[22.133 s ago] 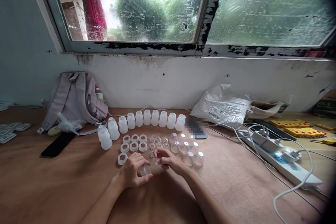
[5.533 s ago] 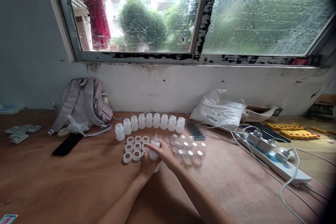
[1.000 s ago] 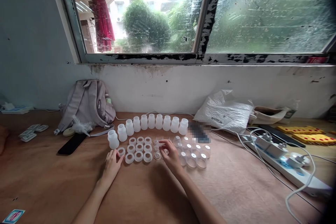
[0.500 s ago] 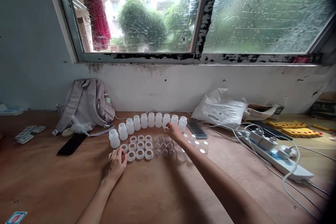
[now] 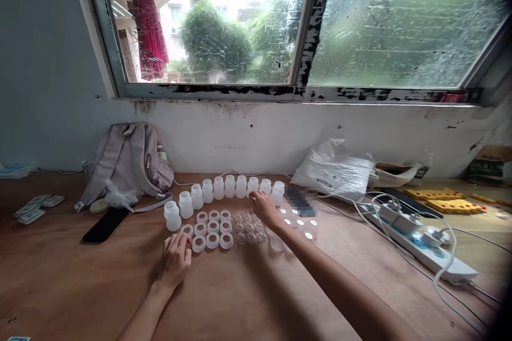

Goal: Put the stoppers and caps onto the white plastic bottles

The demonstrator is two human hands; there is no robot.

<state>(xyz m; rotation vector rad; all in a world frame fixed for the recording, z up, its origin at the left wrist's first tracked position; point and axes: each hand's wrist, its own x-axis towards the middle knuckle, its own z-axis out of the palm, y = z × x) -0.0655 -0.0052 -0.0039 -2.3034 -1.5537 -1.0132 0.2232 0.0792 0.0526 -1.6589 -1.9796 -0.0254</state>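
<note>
Several white translucent bottles (image 5: 218,188) stand upright in a curved row at the back of the table. In front of them, white screw rings (image 5: 213,240) lie in rows, with small clear round pieces (image 5: 250,237) to their right. My left hand (image 5: 176,257) rests on the table at the left end of the rings, fingers loosely bent and apart, beside the nearest ring. Reaching past the clear pieces, my right hand (image 5: 264,209) has its fingertips pinched together in front of a bottle. What lies between those fingertips is too small to make out. Clear domed caps (image 5: 276,244) sit partly behind my right forearm.
A grey backpack (image 5: 130,162) and a black phone (image 5: 106,224) are at the left. Behind on the right lie a silver plastic bag (image 5: 336,168) and another phone (image 5: 301,200). A power strip (image 5: 452,266) with loose cables runs along the right, near yellow pieces (image 5: 452,205).
The whole view has tilted slightly upward, so the table sits lower in the frame. My right fingertips are slightly lower in front of the bottles; my left hand has barely moved.
</note>
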